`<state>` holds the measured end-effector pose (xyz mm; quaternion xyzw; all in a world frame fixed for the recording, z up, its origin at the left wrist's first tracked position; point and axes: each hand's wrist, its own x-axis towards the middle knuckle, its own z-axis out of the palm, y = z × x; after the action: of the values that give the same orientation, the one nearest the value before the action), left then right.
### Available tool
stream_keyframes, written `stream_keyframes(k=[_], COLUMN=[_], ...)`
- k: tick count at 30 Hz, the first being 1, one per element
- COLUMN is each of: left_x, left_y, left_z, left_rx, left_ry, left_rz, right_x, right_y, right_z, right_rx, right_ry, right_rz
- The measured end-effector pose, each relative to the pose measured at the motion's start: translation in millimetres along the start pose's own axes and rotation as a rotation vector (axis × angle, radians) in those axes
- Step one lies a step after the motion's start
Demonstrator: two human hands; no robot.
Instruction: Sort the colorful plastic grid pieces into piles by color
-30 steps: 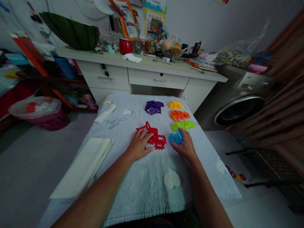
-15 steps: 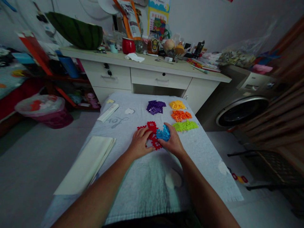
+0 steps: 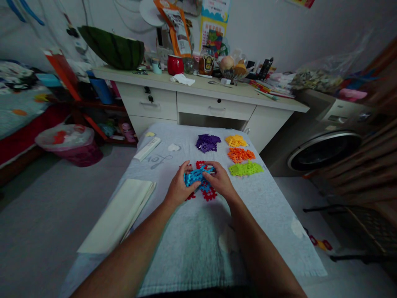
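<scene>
Between my left hand [image 3: 180, 185] and my right hand [image 3: 219, 179] is a bunch of blue plastic interlocking pieces [image 3: 195, 176]. The fingers of both hands curl round it from either side. Red interlocking pieces [image 3: 209, 194], square with notched edges and window-like holes, lie on the cloth beneath and around the blue bunch; my hands hide part of them. Farther off sits a purple pile [image 3: 207, 143] of similar pieces. To the right, yellow pieces [image 3: 236, 141], orange pieces [image 3: 241, 155] and lime-green pieces [image 3: 246, 168] form separate heaps in a column.
A pale blue cloth [image 3: 266, 231] covers the table. At its left lie a folded cream cloth [image 3: 116, 217] and a narrow white box [image 3: 147, 149]. A white drawer cabinet [image 3: 214, 103] stands behind, a washing machine [image 3: 322, 136] at right, and a pink bin [image 3: 72, 147] at left.
The blue bunch has moved left, over the red pieces. My left hand has gone from the red pieces to the blue bunch, and my right hand still holds it. The view has shifted slightly.
</scene>
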<state>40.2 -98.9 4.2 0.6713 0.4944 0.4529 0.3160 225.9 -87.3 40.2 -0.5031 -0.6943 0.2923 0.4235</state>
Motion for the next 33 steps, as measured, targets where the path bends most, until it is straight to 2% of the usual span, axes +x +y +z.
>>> stream_keyframes(k=[4,9,12,16,18,20,23,27,30,33], left_x=[2.3,5.9,8.4,10.2,9.9,9.1,7.7,7.0,7.1,7.3], left_y=[2.5,-0.6,-2.2,-3.7,-5.0,-6.8,-10.2,-12.8,-12.0,-11.1], left_z=[-4.0,-9.9,-10.9,-11.6,-12.6,-13.6,-14.1,-13.5,-12.8,-11.0], left_rx=[0.001,-0.090,-0.103,-0.083,-0.059,-0.047,-0.025,0.138,0.300,0.339], left_ry=[0.035,0.115,0.166,0.233,0.246,0.231,0.173,0.108,0.068,0.027], left_rz=[0.005,-0.047,-0.095,-0.114,-0.101,-0.073,-0.003,0.131,0.153,0.144], right_x=[-2.9,-11.3,-16.2,-19.5,-19.8,-19.0,-15.0,-4.1,4.3,8.7], right_y=[10.0,14.1,9.4,1.1,-0.3,1.1,8.2,24.9,41.4,60.1], right_z=[-8.1,-6.0,3.1,16.2,18.3,15.3,-0.1,-41.5,-82.1,-119.0], right_rx=[-0.003,-0.276,-0.399,-0.473,-0.506,-0.526,-0.518,-0.535,-0.647,-0.738], right_ry=[0.042,0.031,-0.033,-0.192,-0.210,-0.172,-0.035,0.304,0.517,0.569], right_rz=[-0.030,-0.045,-0.087,-0.138,-0.126,-0.102,-0.092,-0.002,0.218,0.500])
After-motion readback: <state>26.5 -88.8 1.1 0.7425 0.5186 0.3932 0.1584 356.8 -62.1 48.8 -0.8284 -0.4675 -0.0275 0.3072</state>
